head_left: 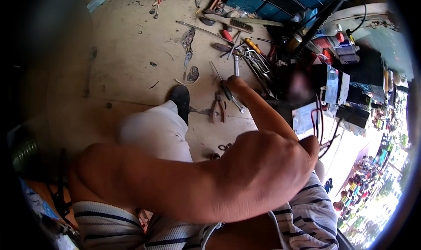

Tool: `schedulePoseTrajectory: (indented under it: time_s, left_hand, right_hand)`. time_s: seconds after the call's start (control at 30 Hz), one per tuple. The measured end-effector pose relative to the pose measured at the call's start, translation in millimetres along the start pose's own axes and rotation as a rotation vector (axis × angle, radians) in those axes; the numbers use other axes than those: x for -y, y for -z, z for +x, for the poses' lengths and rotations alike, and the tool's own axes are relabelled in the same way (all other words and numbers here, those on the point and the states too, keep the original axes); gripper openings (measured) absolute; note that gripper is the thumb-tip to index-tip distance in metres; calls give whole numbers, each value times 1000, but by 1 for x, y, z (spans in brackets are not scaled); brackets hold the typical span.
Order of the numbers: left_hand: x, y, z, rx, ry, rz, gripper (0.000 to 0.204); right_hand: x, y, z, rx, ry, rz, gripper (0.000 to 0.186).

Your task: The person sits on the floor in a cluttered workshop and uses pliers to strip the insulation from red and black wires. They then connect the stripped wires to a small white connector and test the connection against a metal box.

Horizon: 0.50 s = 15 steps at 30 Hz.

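Note:
Out over the floor, my right hand [237, 85] closes on the dark handle of a screwdriver [226, 92], whose thin shaft points away to the upper left. Beside that hand lie a metal spanner [239, 106] and another spanner [237, 66]. A pair of pliers [219, 108] with reddish handles rests a little nearer to me. Across my body reaches my left arm, and my left hand [276, 160] is close to the camera, back upward, in front of my right forearm. Its fingers are mostly hidden, so what it holds does not show.
Several hand tools lie at the far right: a wire brush [242, 25], a red-handled tool [226, 35] and a yellow-handled screwdriver [252, 45]. Blue cases [263, 6] stand behind them. Boxy units [307, 117] with red and black wires stand at right. My dark shoe [180, 103] is on the floor.

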<state>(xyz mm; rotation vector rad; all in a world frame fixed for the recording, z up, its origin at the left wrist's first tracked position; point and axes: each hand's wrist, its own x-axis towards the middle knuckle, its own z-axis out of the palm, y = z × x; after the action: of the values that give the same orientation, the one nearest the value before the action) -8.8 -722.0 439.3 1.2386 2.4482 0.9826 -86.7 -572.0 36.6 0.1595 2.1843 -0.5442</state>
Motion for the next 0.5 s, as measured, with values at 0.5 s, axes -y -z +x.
schedulePoseTrajectory:
  time_s: [0.5]
  left_hand:
    - [7,4,13,-4,27,2,14]
  right_hand:
    - [2,59,81,83,-77,2059,4]
